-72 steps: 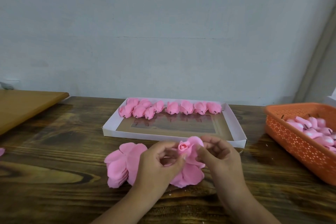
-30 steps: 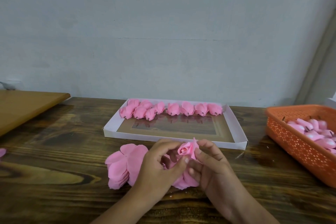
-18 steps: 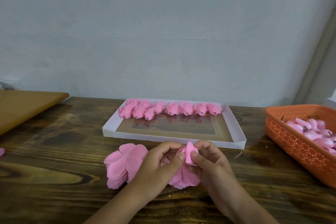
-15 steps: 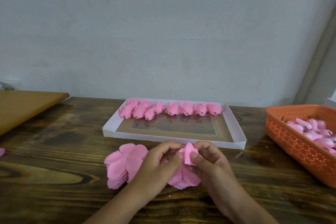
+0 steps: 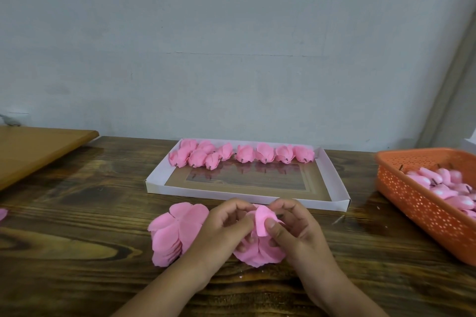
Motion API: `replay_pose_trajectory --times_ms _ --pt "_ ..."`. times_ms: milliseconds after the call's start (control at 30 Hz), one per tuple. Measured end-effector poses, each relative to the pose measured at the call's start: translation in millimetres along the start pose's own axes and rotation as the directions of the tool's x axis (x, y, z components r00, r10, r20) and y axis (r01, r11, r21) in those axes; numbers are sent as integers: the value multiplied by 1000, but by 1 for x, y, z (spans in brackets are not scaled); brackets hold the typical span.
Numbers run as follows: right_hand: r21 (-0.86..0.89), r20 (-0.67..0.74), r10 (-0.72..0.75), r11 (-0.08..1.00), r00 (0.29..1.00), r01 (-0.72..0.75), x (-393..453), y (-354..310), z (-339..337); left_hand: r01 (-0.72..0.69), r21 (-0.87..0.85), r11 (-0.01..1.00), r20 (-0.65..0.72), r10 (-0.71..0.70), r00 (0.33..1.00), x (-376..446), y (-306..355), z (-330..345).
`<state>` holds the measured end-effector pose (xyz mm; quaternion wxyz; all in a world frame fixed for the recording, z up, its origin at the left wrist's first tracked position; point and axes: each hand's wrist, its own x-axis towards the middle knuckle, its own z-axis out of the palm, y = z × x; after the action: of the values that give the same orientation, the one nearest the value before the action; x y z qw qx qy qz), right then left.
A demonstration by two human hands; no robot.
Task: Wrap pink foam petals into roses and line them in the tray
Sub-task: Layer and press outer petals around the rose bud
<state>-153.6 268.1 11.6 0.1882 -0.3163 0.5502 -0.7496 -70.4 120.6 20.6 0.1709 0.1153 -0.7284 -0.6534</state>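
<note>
both hands pinching a half-wrapped pink foam rose [image 5: 263, 222] near the table's front, left hand [image 5: 226, 226], right hand [image 5: 293, 229], petal stack [image 5: 175, 234] just left, finished roses [image 5: 242, 153] lining the white tray's [image 5: 337, 188] far edge

Tray [image 5: 334, 177] behind petal stack [image 5: 175, 234]; basket [image 5: 425, 211] at right.
</note>
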Motion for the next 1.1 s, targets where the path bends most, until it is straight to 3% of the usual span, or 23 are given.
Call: replay_pose_trajectory --times_ms 467,1100 --pt "-60 42 -77 995 996 79 -1 0 1 -115 116 987 -44 121 992 -1 -2 4" --pt "-124 62 -83 988 995 91 -1 4 2 -97 85 992 -50 102 994 1 -8 6"
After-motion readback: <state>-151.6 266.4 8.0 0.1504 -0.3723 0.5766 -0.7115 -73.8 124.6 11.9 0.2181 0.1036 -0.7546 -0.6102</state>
